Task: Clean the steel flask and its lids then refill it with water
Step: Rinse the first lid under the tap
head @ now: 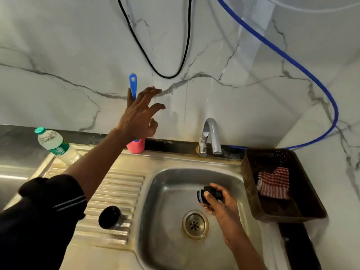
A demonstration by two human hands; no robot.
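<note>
A black lid [209, 194] is gripped in the right hand [220, 205], fingers curled round it, above the sink [165, 240] near the drain [195, 224]. The left hand [139, 115] is raised with fingers spread wide, nothing held, at a blue brush [133, 85] standing in a pink cup [136, 146] by the wall. A second black lid [109, 217] lies on the drainboard. A plastic bottle [55, 146] lies at the far left, and a cloth [273, 182] is seen in the brown basket [251, 184].
</note>
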